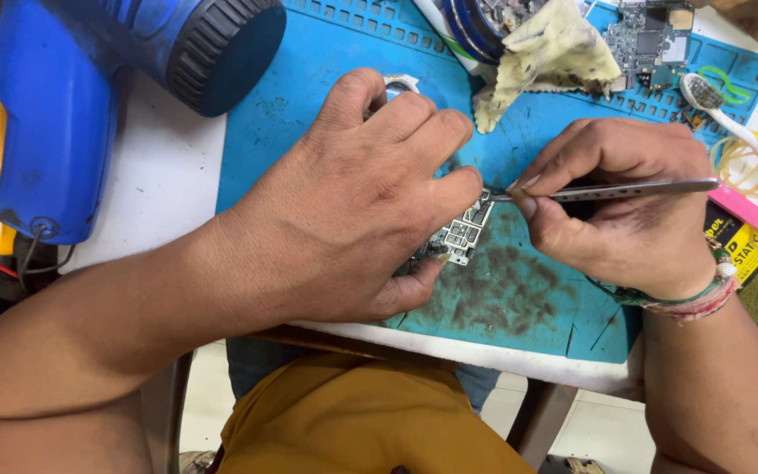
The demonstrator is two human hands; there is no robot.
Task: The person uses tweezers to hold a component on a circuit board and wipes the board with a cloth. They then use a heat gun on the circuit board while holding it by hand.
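The left hand (353, 193) pins a small circuit board (460, 233) on the blue mat (519, 298) near the worktop's front edge, fingers closed on it. The right hand (625, 202) pinches metal tweezers (607, 190) (tips at the board's upper edge); component picking seems underway, needing steady, fine pressure.

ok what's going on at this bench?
A person is working on a small circuit board on a blue work mat. The left hand pins the board down; the right hand holds metal tweezers with the tip at the board's upper edge. A blue heat gun lies at the left.
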